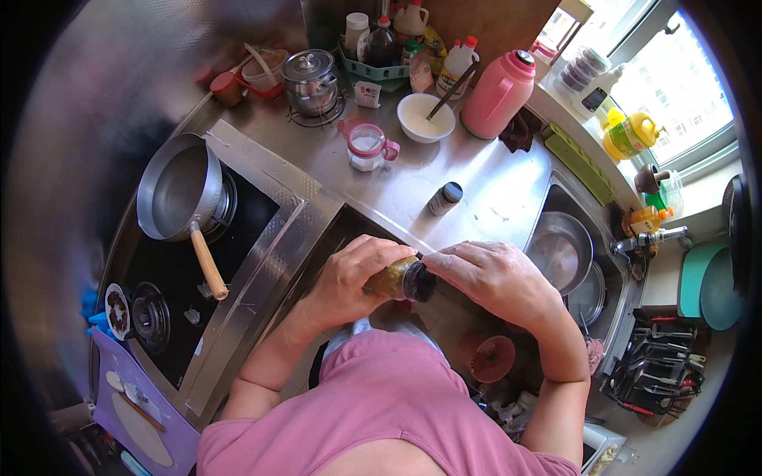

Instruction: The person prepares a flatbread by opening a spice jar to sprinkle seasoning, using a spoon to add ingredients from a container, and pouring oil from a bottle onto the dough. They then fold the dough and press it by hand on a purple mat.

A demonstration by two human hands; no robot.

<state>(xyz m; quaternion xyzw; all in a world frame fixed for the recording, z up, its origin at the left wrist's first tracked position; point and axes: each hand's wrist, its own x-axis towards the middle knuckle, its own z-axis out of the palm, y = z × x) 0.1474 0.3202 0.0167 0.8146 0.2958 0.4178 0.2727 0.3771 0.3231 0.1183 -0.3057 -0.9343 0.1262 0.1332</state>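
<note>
Held in front of my body is a small spice jar (pixel 387 279) with yellowish-brown contents, lying on its side. My left hand (pixel 341 278) is closed around the jar's body. Its black lid (pixel 420 282) points to the right. My right hand (pixel 500 274) has its fingers together at the lid, with a whitish dusting on the skin; its thumb is hidden. Just beyond, on the steel counter (pixel 484 194), stands another small jar (pixel 445 198) with a dark lid.
Left is a stove with a wood-handled pan (pixel 178 190). Behind the small jar are a pink-lidded container (pixel 369 147), a white bowl (pixel 426 117) with a utensil and a pink thermos (pixel 498 94). A sink with a metal basin (pixel 559 252) lies right. A rolling pin (pixel 141 412) rests lower left.
</note>
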